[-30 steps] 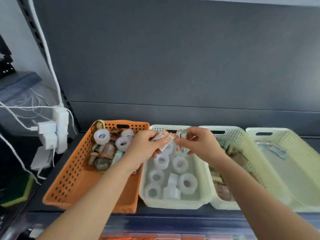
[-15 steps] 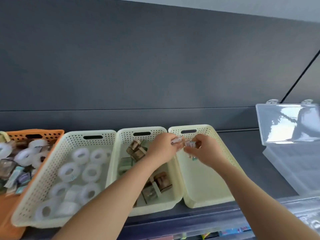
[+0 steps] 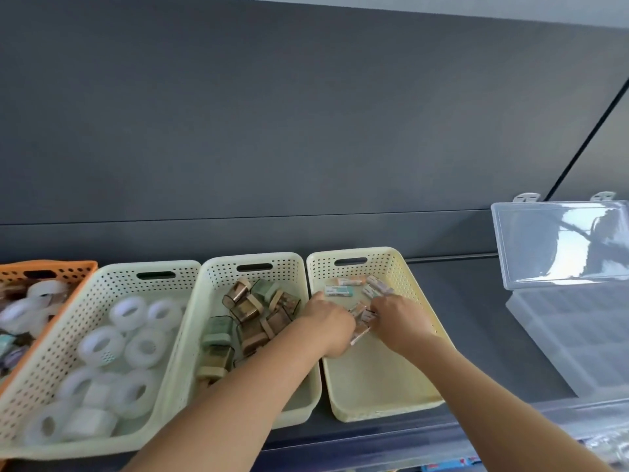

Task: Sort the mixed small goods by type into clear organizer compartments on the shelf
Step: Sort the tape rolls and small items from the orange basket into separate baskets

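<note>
Dark shelf (image 3: 476,318): left hand (image 3: 328,327) and right hand (image 3: 401,323) pinch packets (image 3: 361,323) inside the cream basket (image 3: 381,413), best released low, beside its 12 o'clock pile (image 3: 340,290).

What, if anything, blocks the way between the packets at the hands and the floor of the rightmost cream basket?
Nothing visible. The left hand and right hand are inside the cream basket, with the small packets between them over its bare floor. A few loose packets lie toward the far end, clear of that spot.
</note>
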